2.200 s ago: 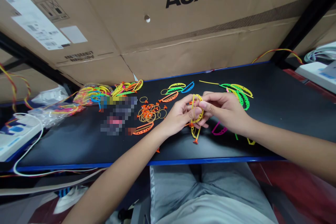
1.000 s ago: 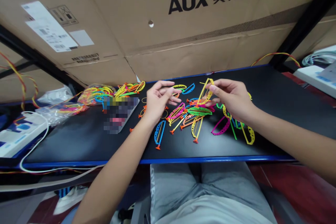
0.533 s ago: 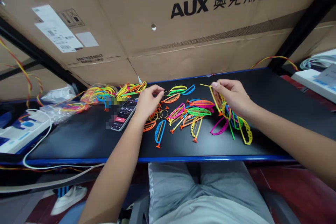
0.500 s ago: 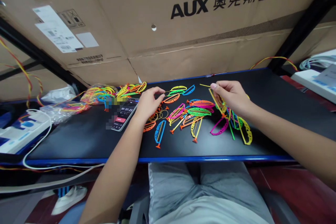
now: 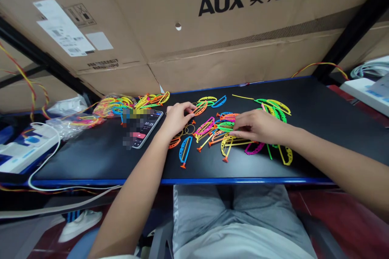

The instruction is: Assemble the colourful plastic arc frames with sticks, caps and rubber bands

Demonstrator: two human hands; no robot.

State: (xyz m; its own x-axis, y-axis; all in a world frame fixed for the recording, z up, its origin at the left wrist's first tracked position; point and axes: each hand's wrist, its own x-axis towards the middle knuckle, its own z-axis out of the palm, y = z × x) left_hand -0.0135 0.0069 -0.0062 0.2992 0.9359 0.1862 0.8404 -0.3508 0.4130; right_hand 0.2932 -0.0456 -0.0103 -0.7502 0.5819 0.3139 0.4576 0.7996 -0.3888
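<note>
My left hand (image 5: 178, 118) is at the left of the spread of toys, thumb and fingers pinched at the near end of an orange toy bow (image 5: 201, 108). Below it lie tan rubber bands (image 5: 190, 129) and a blue toy bow (image 5: 185, 149) with an orange-tipped stick. My right hand (image 5: 258, 128) reaches over the middle pile, its fingers curled together at a green toy bow (image 5: 225, 126); what they grip is hidden. A yellow toy bow (image 5: 224, 145) lies just below these fingertips. Under and behind this hand are more bows, including a magenta one (image 5: 254, 148).
A phone (image 5: 148, 129) showing a timer lies left of my left hand. Bagged toys (image 5: 114, 105) and a loose heap (image 5: 152, 100) sit farther left. A cardboard box (image 5: 237, 52) stands behind the black tabletop (image 5: 319, 117). White cables (image 5: 57, 149) hang at the left edge.
My right hand has moved left and down from the right-hand bows to the middle pile. The orange bow at my left fingers has tilted and shifted slightly. A yellow stick shows below my right hand.
</note>
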